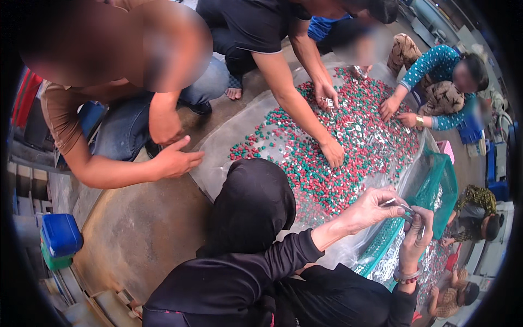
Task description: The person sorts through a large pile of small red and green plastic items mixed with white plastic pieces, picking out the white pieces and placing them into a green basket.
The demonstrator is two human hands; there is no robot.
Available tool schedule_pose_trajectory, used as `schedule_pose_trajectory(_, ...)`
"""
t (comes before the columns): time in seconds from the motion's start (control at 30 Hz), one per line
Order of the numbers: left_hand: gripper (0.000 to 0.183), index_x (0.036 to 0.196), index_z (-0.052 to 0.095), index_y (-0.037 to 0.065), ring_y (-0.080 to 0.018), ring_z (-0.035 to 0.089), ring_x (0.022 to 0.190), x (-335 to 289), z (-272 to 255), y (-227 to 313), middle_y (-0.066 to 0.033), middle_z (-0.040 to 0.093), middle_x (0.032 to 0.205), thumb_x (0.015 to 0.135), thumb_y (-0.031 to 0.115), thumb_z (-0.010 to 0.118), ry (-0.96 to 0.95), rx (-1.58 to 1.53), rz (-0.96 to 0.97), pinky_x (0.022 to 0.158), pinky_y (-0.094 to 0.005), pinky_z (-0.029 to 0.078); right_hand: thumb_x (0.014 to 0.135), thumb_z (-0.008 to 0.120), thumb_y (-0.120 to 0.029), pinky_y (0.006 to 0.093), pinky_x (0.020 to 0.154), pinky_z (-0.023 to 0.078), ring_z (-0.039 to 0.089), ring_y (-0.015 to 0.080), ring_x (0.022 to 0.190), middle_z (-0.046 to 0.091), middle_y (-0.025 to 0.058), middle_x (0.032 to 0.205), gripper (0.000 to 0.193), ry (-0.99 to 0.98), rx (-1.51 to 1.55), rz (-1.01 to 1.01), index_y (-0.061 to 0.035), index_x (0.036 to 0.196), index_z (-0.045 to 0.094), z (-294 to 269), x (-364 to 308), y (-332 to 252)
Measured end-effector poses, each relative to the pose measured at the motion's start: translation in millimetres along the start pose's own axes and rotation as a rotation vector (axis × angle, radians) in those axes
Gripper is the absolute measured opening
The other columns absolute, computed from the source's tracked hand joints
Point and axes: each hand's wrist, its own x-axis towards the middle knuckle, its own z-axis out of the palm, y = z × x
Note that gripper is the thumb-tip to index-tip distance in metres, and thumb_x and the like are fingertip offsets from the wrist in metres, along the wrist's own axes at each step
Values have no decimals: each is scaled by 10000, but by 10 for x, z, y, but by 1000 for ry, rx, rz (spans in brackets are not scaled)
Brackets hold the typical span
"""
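Note:
My left hand (370,211) and my right hand (416,235), with beaded bracelets at its wrist, meet at the right of the view. Both have fingers closed around thin shiny metal pieces (404,209); their exact kind is too small to tell. Another slim metal piece sticks out between my right fingers. Just beneath and beside them is a green mesh basket (439,177) with many silvery metal pieces (385,265) next to it. Beyond my left hand, a wide heap of small red and green pieces (327,188) mixed with metal parts lies on clear plastic sheeting (210,158).
Across the heap, a co-worker's hand (332,152) touches the pieces; another person's hands (389,108) are at its far right. A person in brown (68,117) crouches at left. A rounded black-cloth shape (251,204) stands near my left arm. A blue-and-green container (61,237) sits far left.

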Motion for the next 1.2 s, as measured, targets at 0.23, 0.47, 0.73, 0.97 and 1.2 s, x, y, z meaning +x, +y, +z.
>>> schedule_pose_trajectory(0.23, 109, 826, 533, 77, -2, 329, 471, -7, 128, -53, 78, 414, 595, 820, 135, 625, 251, -203, -243, 416, -174, 252, 922, 450, -208, 163, 410, 248, 336, 2, 498, 405, -53, 611, 161, -20, 334, 484, -85, 823, 484, 74, 112, 156)
schedule_pose_trajectory(0.47, 266, 1120, 461, 104, -18, 341, 543, -107, -548, -674, 69, 373, 703, 890, 221, 523, 394, -112, -581, 476, -181, 299, 891, 492, -191, 204, 372, 255, 360, 50, 412, 436, -27, 539, 159, -328, 318, 823, -45, 912, 554, 61, 204, 896)
schedule_pose_trajectory(0.73, 206, 1031, 514, 36, -49, 490, 626, -315, -859, -1130, -19, 580, 809, 930, 193, 428, 45, 443, -856, 549, -211, 435, 800, 633, -124, 187, 355, 173, 290, 6, 407, 398, -60, 543, 107, -36, 688, 1012, -53, 835, 560, 292, -921, 1934)
schedule_pose_trajectory(0.97, 192, 988, 427, -12, -378, 584, 746, -496, -920, -2170, -210, 587, 758, 897, 154, 394, -477, 1119, -889, 624, -464, 405, 798, 586, -161, 262, 418, 315, 408, 88, 444, 479, -7, 535, 157, 248, 583, 1192, -7, 770, 605, 1000, -1886, 2759)
schedule_pose_trajectory(1.2, 138, 940, 337, -17, -445, 528, 621, -724, -1123, -2617, -251, 525, 662, 890, 101, 389, -650, 1369, -758, 564, -483, 393, 791, 531, -185, 420, 647, 433, 585, 393, 728, 585, 229, 684, 233, 148, 208, 1064, 35, 856, 572, 1257, -1980, 2932)
